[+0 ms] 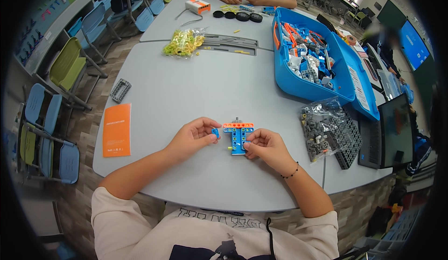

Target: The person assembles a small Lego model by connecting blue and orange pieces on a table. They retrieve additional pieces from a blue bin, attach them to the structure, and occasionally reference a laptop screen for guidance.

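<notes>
I'm pinching a piece point(215, 133) with my left grip point(198, 133), the build point(238, 136) by its right edge with my right grip point(267, 145), near on the table point(182, 92); it's looking light, stiff, side-holdable.

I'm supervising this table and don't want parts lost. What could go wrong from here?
The small blue piece sits in the fingers of the left hand and might slip. The right hand holds the blue and orange assembly; a knock might loosen its pieces. A loose yellow piece lies outside the bag of yellow parts and could be overlooked.
</notes>
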Demonstrator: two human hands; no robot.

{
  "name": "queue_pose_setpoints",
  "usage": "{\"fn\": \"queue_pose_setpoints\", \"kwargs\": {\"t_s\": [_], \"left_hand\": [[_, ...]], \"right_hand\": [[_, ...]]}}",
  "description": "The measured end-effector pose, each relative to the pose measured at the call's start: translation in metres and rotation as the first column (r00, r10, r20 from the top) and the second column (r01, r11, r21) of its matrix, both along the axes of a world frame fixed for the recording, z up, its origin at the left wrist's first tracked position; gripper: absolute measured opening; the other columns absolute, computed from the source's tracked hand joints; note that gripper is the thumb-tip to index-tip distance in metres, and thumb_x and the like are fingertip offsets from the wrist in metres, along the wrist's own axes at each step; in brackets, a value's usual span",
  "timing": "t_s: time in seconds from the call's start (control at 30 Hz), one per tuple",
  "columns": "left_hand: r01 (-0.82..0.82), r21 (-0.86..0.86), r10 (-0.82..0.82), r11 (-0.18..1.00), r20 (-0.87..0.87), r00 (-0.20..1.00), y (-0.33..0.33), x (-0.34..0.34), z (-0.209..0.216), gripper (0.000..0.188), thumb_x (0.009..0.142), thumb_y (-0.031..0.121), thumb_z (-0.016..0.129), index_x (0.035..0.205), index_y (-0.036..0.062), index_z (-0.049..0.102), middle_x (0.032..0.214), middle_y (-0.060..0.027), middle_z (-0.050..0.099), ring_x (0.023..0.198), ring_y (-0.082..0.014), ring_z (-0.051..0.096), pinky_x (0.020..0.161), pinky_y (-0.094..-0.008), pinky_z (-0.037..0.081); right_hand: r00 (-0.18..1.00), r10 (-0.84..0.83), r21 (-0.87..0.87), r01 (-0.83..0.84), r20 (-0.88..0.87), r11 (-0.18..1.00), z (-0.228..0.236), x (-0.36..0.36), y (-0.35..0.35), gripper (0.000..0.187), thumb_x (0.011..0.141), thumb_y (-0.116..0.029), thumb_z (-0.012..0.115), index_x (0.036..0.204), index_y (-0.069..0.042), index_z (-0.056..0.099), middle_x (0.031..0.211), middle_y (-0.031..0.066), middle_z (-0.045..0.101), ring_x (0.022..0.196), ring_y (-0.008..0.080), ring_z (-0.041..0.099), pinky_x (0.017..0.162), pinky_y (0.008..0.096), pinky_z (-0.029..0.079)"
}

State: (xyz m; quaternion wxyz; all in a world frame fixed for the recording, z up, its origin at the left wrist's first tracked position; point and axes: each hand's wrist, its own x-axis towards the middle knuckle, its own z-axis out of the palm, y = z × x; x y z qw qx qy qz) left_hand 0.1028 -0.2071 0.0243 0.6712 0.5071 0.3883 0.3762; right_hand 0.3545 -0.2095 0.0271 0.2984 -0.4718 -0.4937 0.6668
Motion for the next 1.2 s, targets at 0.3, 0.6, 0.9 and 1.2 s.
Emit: {"fn": "queue_pose_setpoints", "kwargs": {"t_s": [0.3, 0.6, 0.9, 1.2], "left_hand": [[0.144, 0.172, -0.106, 0.975, -0.213, 0.971, -0.0105, 0.0053, -0.0082, 0.025, 0.09, 0.008, 0.061, 0.114, 0.0003, 0.058, 0.098, -0.0061, 0.062, 0.088, -0.0111, 0.059, 0.081, -0.0261, 0.049], [0.127, 0.283, -0.054, 0.951, -0.251, 0.966, -0.0108, 0.0068, -0.0096, 0.023, 0.087, 0.008, 0.064, 0.108, 0.0009, 0.059, 0.097, -0.006, 0.064, 0.085, -0.0119, 0.061, 0.077, -0.0258, 0.05], [0.177, 0.361, -0.048, 0.916, -0.34, 0.939, -0.0109, 0.0069, -0.0083, 0.025, 0.084, 0.005, 0.066, 0.107, -0.0001, 0.059, 0.098, -0.009, 0.065, 0.085, -0.0147, 0.064, 0.077, -0.0269, 0.052], [0.198, 0.391, -0.02, 0.899, -0.414, 0.91, -0.012, 0.0073, -0.0088, 0.024, 0.083, 0.008, 0.068, 0.104, -0.0003, 0.06, 0.1, -0.0131, 0.067, 0.087, -0.0202, 0.066, 0.078, -0.0312, 0.052]], "right_hand": [[0.997, 0.04, -0.007, -0.04, -0.06, 0.999, -0.0001, 0.0061, 0.0, 0.027, 0.08, -0.001, 0.07, 0.102, 0.003, 0.058, 0.085, 0.0064, 0.064, 0.075, 0.01, 0.062, 0.07, 0.022, 0.053], [0.996, 0.091, 0.034, -0.091, -0.009, 0.995, -0.0014, 0.0056, -0.0016, 0.035, 0.075, 0.005, 0.073, 0.106, 0.001, 0.057, 0.091, 0.0039, 0.062, 0.084, 0.0082, 0.061, 0.077, 0.0207, 0.053], [0.997, 0.065, 0.09, -0.069, 0.04, 0.994, -0.0008, 0.0028, -0.0049, 0.031, 0.076, -0.002, 0.075, 0.103, 0.002, 0.059, 0.088, 0.0047, 0.061, 0.081, 0.0075, 0.06, 0.072, 0.0189, 0.052], [0.997, 0.026, 0.147, -0.036, 0.072, 0.989, -0.0043, -0.0001, -0.0084, 0.027, 0.077, -0.004, 0.075, 0.099, 0.003, 0.061, 0.086, 0.0048, 0.062, 0.079, 0.0067, 0.06, 0.072, 0.0187, 0.052]]}}
